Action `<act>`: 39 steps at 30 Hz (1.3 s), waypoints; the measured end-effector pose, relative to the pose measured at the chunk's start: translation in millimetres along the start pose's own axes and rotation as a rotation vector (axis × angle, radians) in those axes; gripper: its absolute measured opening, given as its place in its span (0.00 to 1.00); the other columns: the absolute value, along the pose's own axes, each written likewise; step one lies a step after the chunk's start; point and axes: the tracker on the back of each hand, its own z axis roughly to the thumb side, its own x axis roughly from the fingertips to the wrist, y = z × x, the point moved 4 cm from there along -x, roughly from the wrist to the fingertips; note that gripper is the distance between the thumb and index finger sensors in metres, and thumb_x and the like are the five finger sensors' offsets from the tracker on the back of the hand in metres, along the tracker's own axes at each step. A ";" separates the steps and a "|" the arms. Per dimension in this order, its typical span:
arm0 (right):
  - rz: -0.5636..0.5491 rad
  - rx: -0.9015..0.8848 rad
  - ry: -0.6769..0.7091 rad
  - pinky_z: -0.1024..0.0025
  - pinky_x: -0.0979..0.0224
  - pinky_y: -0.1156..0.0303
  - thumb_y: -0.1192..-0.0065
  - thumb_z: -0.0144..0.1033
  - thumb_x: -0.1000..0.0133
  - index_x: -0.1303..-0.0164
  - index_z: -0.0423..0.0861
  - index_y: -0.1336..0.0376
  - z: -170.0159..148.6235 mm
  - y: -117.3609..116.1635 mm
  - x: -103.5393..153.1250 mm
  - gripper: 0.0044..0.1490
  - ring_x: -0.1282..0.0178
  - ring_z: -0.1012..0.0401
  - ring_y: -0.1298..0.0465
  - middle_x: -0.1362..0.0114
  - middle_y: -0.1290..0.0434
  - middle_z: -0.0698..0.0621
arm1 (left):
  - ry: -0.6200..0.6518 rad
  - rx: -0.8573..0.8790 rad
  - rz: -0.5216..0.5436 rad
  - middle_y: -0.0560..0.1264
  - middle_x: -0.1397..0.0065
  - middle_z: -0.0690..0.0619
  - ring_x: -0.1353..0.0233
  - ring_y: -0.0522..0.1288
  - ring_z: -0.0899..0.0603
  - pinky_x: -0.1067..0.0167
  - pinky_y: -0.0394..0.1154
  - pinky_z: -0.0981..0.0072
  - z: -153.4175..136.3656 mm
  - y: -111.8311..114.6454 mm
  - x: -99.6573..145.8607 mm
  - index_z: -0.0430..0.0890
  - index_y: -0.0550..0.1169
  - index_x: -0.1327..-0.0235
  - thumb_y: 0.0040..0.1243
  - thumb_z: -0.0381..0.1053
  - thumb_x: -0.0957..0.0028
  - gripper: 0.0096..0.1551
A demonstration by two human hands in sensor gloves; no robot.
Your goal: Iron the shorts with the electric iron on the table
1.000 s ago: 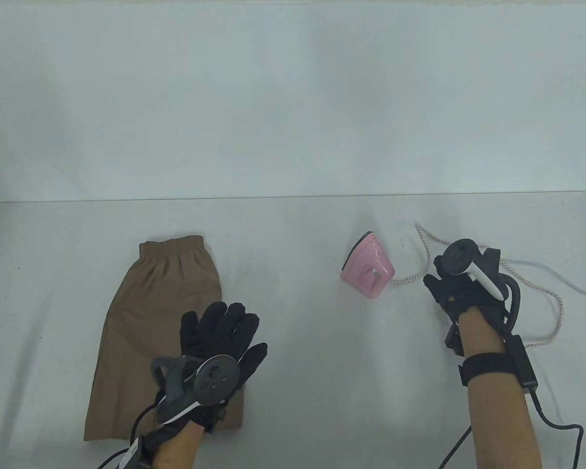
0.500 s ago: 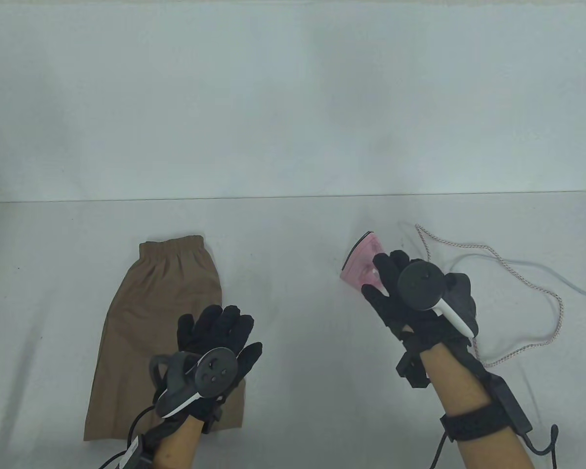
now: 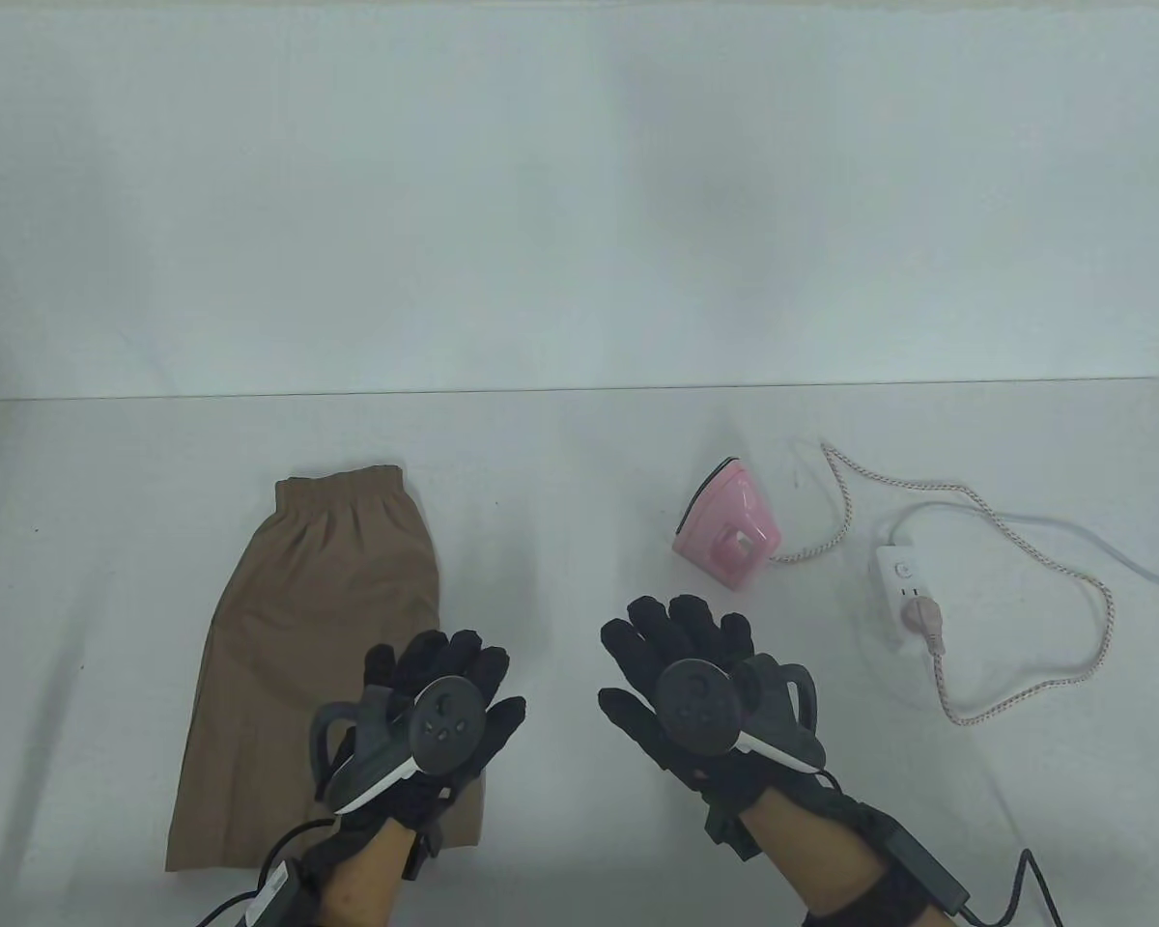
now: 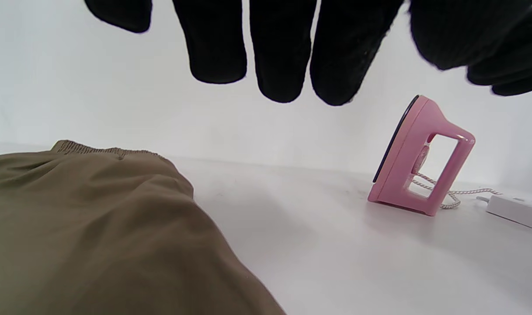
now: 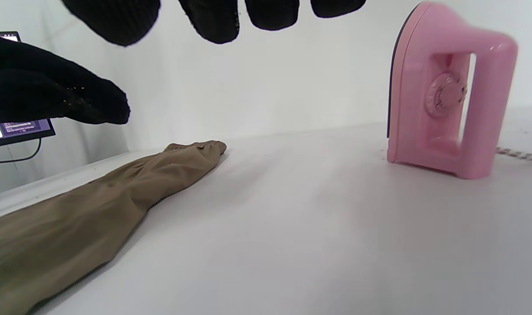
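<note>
Folded brown shorts [image 3: 319,618] lie flat at the table's left, waistband toward the back. A pink electric iron [image 3: 729,526] stands on its heel right of centre. My left hand [image 3: 444,666] is spread with straight fingers over the shorts' lower right corner. My right hand [image 3: 681,637] is open over bare table, in front of and left of the iron, holding nothing. In the left wrist view, fingers [image 4: 283,52] hang above the shorts [image 4: 95,227], with the iron [image 4: 418,157] beyond. The right wrist view shows the iron [image 5: 449,96] close by and the shorts [image 5: 95,205] at left.
A white power strip [image 3: 903,589] lies right of the iron with a pinkish plug [image 3: 927,623] in it. The iron's braided cord [image 3: 1072,570] loops across the table's right side. A white wall stands behind the table. A monitor [image 5: 16,127] shows at far left.
My right hand left the power strip area, passed over the iron, and came left and forward to the bare table. The strip with its plug is now uncovered. The left hand barely shifted.
</note>
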 end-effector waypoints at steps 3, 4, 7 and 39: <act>-0.017 0.024 -0.014 0.28 0.21 0.54 0.48 0.66 0.41 0.16 0.58 0.48 -2.5 4.5 4.2 0.43 0.11 0.40 0.49 0.10 0.48 0.51 | -0.036 0.030 -0.045 0.70 0.17 0.52 0.17 0.66 0.34 0.25 0.56 0.26 -16.5 5.6 -8.0 0.57 0.74 0.26 0.54 0.72 0.46 0.37; -0.036 0.026 -0.018 0.28 0.21 0.54 0.48 0.66 0.41 0.16 0.59 0.47 -3.4 7.0 5.0 0.43 0.11 0.40 0.49 0.10 0.47 0.51 | -0.066 0.046 -0.060 0.70 0.17 0.52 0.17 0.67 0.34 0.25 0.56 0.26 -25.3 7.2 -12.7 0.57 0.74 0.26 0.54 0.72 0.45 0.36; -0.065 0.035 -0.028 0.28 0.21 0.54 0.48 0.66 0.41 0.16 0.59 0.47 -6.2 13.9 3.9 0.43 0.11 0.40 0.49 0.10 0.47 0.51 | -0.173 -0.022 -0.063 0.70 0.17 0.52 0.18 0.67 0.34 0.25 0.56 0.26 -55.2 4.4 -31.1 0.57 0.74 0.26 0.55 0.71 0.46 0.37; -0.151 0.021 -0.113 0.28 0.20 0.53 0.47 0.65 0.41 0.18 0.59 0.44 -37.1 28.8 -3.6 0.41 0.10 0.42 0.47 0.11 0.43 0.54 | -1.203 0.127 -0.140 0.69 0.21 0.46 0.32 0.77 0.40 0.34 0.72 0.43 -276.5 35.8 -168.4 0.45 0.51 0.15 0.60 0.72 0.47 0.57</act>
